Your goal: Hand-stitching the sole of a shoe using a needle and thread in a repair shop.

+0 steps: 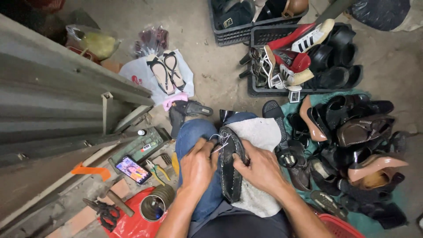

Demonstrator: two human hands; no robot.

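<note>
We've got the black shoe [230,165] lying lengthwise along our lap. Left hand [198,167] pinches the white thread [219,142] at its left edge, right hand [260,169] clamps the opposite side

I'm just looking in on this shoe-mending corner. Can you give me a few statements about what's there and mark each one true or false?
1. Both hands grip a dark shoe lying on the person's lap. True: the left hand and the right hand hold it from either side.
2. The shoe rests on a bright red cloth. False: the cloth under it is pale grey.
3. A phone with its screen lit lies on the left side of the picture. True.
4. The pile of shoes on the right lies on a wooden table. False: it lies on a green sheet on the floor.
5. A pair of sandals lies on a white plastic bag. True.
</note>
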